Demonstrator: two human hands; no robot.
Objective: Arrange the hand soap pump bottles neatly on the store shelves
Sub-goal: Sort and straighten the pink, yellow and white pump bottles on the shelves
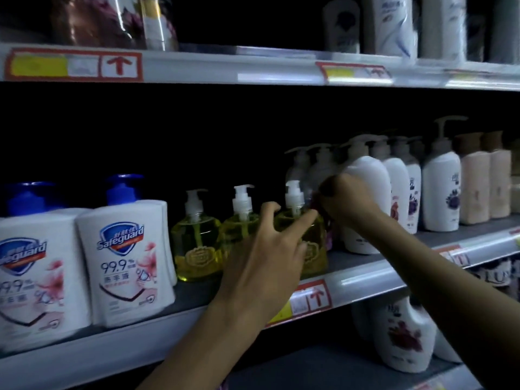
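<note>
The middle shelf (365, 280) runs the whole width, its front rail carrying a red-bordered price tag (309, 301) with an up arrow. At its left end stand two white Safeguard bottles (123, 266) with blue pumps, right at the front edge. Toward the right end a row of tall white pump bottles (440, 190) stands farther back, with two peach-coloured bottles (485, 182) beside them nearest the right edge.

Between those groups, near the middle of the front edge, three clear yellow soap pump bottles (197, 246) stand upright in a line, close together, white pumps up. The left hand (264, 257) is spread open in front of the middle and right ones, forefinger stretched across the shoulder of the rightmost; it hides most of the middle bottle's body. Whether the palm presses the bottles cannot be told.

The right hand (346, 204) reaches in just right of the yellow row, curled closed around something red and purple against a white bottle (365, 175); what it holds is too hidden to name. Two clear pump bottles (304, 170) stand in the dark behind.
</note>
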